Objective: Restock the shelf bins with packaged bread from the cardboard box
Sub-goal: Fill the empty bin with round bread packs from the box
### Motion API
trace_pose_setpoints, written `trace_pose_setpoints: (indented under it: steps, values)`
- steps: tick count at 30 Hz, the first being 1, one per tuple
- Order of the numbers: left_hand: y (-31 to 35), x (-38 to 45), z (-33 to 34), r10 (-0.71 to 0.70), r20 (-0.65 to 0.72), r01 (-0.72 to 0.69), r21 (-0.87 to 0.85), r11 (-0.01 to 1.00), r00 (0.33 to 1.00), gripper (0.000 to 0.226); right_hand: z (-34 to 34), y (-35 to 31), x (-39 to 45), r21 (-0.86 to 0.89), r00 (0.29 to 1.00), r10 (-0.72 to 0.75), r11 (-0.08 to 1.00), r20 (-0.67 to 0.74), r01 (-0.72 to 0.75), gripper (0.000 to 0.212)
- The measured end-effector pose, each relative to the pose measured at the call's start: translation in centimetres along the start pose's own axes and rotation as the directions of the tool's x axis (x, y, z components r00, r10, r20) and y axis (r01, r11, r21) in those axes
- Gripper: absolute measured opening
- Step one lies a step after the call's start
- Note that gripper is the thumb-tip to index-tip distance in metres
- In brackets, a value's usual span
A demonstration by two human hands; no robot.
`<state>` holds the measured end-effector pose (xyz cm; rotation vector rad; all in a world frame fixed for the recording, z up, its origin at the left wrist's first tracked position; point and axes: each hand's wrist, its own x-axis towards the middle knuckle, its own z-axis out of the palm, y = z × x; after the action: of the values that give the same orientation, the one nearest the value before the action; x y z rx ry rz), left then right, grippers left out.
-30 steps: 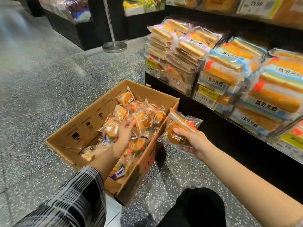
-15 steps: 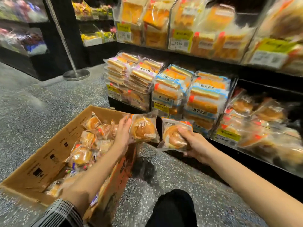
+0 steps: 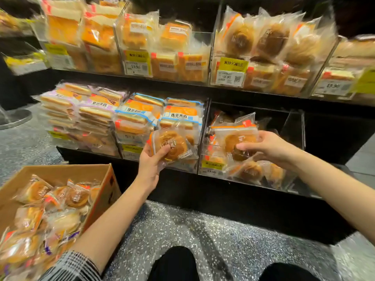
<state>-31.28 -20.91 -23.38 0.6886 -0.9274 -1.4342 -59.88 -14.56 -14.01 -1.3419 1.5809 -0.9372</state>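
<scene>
My left hand (image 3: 151, 165) grips a clear-wrapped round bun (image 3: 172, 146) and holds it up in front of the lower shelf, just left of the clear bin (image 3: 294, 126). My right hand (image 3: 269, 148) pinches a second wrapped bun (image 3: 233, 138) over that bin's open top, above several similar buns lying inside. The cardboard box (image 3: 60, 171) sits on the floor at lower left, holding many more wrapped buns.
Stacks of sliced sandwich bread (image 3: 125, 116) fill the lower shelf to the left of the bin. Upper-shelf bins (image 3: 263, 49) hold toast and round pastries behind price labels. The bin's right half looks dark. Speckled floor (image 3: 203, 230) and my knees lie below.
Both hands rose from the box toward the shelf, each carrying a bun. The right one now reaches over the clear bin. My view has swung up and right onto the shelves.
</scene>
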Motion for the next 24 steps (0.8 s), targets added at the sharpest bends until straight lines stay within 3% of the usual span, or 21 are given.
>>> trace_pose_setpoints:
  steps: [4,6,9,11,14,19,22,24]
  values:
    - [-0.6,1.2,1.4,-0.013,-0.016,0.013,0.055,0.998,1.000,0.077,-3.4,-0.1,3.3,-0.327,0.943,-0.172,0.942,-0.285,0.074,0.059]
    - [-0.8,1.7,1.5,-0.018,-0.023,0.020,0.074,0.997,1.000,0.076,-3.8,-0.6,4.9,-0.580,0.913,-0.303,0.809,-0.275,0.094,0.056]
    - [-1.1,2.3,1.4,-0.026,-0.020,0.028,0.124,0.992,0.999,0.093,-2.9,-0.6,7.7,-0.771,0.910,-0.368,0.630,-0.191,0.093,0.054]
    - [-1.2,2.8,1.2,-0.025,-0.015,0.027,0.143,0.989,1.000,0.090,-1.9,0.1,9.9,-0.828,0.927,-0.345,0.556,-0.148,0.074,0.054]
    - [-1.5,3.2,0.8,-0.022,-0.015,0.024,0.157,0.987,1.000,0.091,-0.5,1.4,12.7,-0.821,0.953,-0.286,0.565,-0.101,0.083,0.062]
    - [-1.6,3.7,0.4,-0.026,-0.036,0.031,0.168,0.985,0.999,0.093,0.6,1.9,16.1,-0.863,0.952,-0.303,0.492,-0.047,0.114,0.048]
    - [-1.6,3.6,0.6,-0.020,-0.024,0.024,0.173,0.985,1.000,0.091,1.0,2.5,17.3,-0.952,0.934,-0.351,0.304,-0.073,0.039,0.050]
    - [-1.7,3.3,0.8,-0.016,-0.005,0.017,0.203,0.979,1.000,0.087,1.6,2.9,17.4,-0.964,0.914,-0.382,0.264,-0.137,-0.034,0.051]
